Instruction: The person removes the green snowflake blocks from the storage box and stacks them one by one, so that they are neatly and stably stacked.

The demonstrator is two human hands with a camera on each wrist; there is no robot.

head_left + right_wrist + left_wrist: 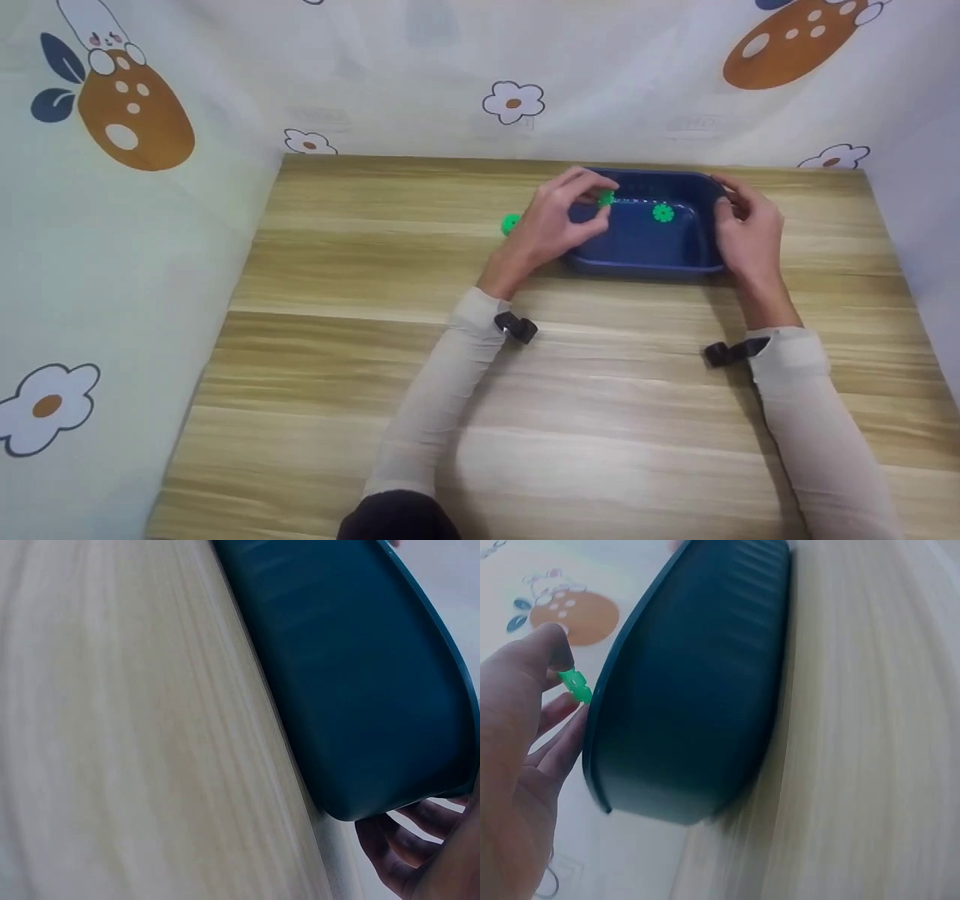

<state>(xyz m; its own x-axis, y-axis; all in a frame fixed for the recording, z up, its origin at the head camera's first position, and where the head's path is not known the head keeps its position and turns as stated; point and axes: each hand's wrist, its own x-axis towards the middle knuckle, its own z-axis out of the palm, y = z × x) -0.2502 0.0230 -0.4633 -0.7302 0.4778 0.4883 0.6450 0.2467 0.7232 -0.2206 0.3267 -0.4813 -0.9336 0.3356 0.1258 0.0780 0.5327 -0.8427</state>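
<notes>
From the head view I see my left hand (pixel 559 217) over the left end of the dark blue plastic basin (pixel 675 251), pinching a small green toothed piece (pixel 606 198) between thumb and fingertips just above the basin's rim; the left wrist view shows the same green piece (pixel 575 684) held at the fingertips right beside the basin's outer wall (pixel 697 690). My right hand (pixel 750 229) sits at the basin's right end with its fingers curled about the rim, though I cannot tell how firmly it grips; in the right wrist view only the fingers (pixel 409 840) show, just beneath the basin's edge (pixel 360 675). A second green gear piece (pixel 663 214) lies inside the basin on its floor, and a third green piece (pixel 510 223) rests on the wooden table (pixel 337 360) just left of my left hand, partly hidden behind it. The basin stands toward the far side of the table, near the flower-printed backdrop (pixel 513 101)
</notes>
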